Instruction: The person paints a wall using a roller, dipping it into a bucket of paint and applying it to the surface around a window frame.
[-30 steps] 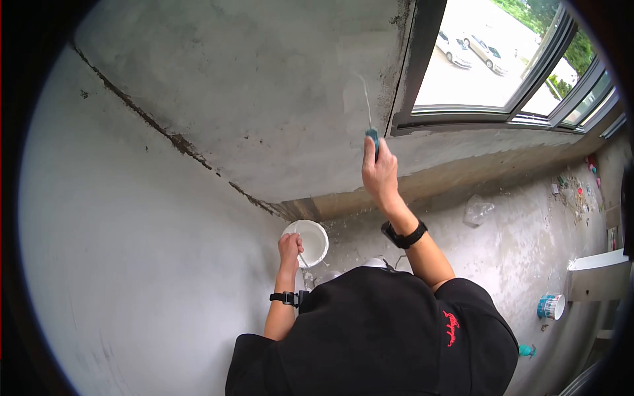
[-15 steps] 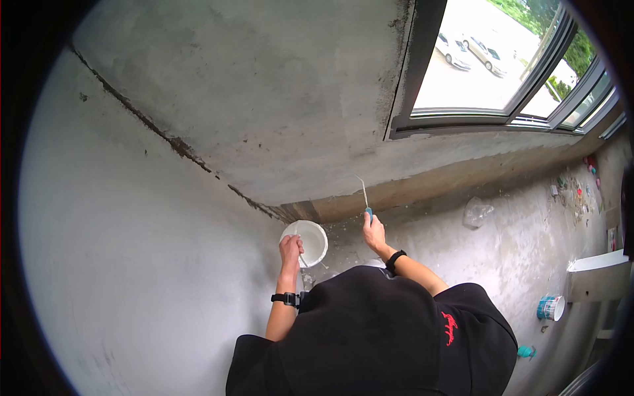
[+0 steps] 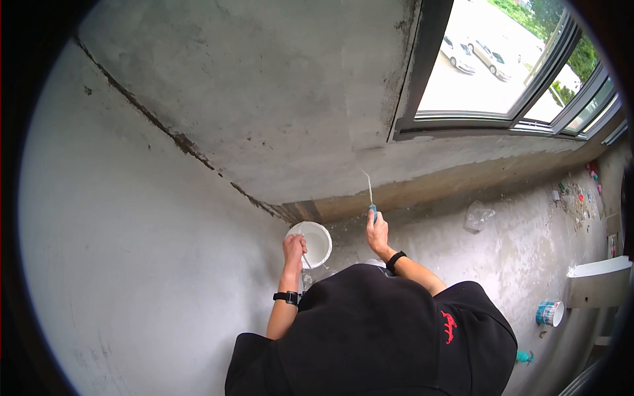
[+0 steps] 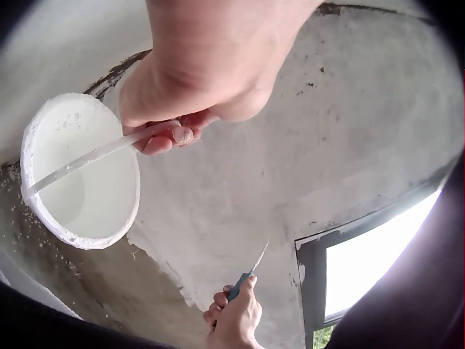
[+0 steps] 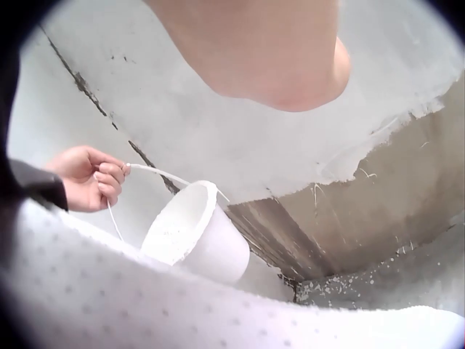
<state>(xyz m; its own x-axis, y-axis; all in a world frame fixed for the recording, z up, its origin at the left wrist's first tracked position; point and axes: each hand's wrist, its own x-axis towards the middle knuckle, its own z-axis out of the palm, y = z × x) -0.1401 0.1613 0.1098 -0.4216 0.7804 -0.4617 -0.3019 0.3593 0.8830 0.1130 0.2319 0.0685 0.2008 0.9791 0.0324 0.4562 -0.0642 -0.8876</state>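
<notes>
My left hand grips the thin handle of a white bucket, which hangs tilted near the wall corner. In the left wrist view its mouth shows, with white smears round the rim. My right hand holds a putty knife by its blue-green handle, fingers wrapped round it. The blade appears almost edge-on, white along its length, and points up toward the wall under the window. In the right wrist view the bucket shows from the side, while the knife is hidden.
A dark crack runs down the corner between two grey walls. The window is at upper right. On the floor lie a clear plastic bag, debris and a blue-and-white bucket.
My right hand has come down from the wall beside the window, bringing the putty knife lower and closer to my body; over the last half second it stays nearly still. The left hand keeps the bucket.
</notes>
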